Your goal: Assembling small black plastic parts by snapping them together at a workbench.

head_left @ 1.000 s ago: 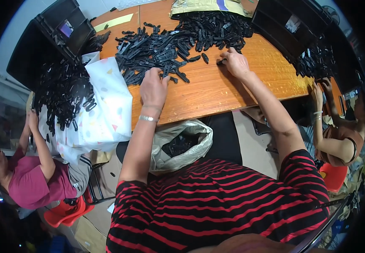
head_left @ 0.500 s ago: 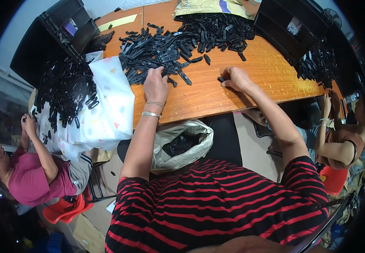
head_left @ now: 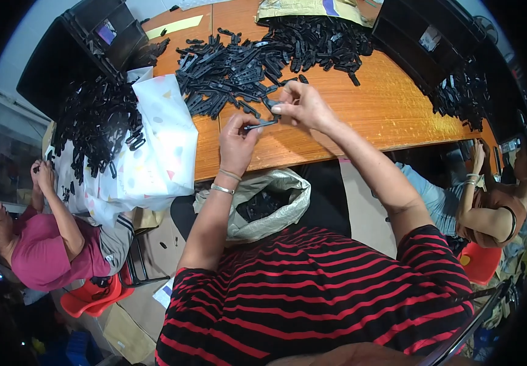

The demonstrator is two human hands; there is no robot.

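My left hand is closed over the front of the table, thumb and fingers pinching a slim, long black plastic piece that points to the right. Just right of it and a little farther off, my right hand is closed too. A small dark plastic piece shows at its fingertips, partly hidden by the thumb. Beyond both hands spreads a heap of flat black plastic pieces, some lying loose at its near edge. A second dense heap of shorter black pieces adjoins it at the back.
A pale woven sack gapes below the table edge, dark pieces inside. White patterned sheeting bears more black parts at left. Black bins stand left and right. A co-worker sits on each side. Wooden tabletop extends rightward.
My right hand has moved left from the bare tabletop to beside my left hand. My left hand has come off the heap toward me and now holds a long black piece.
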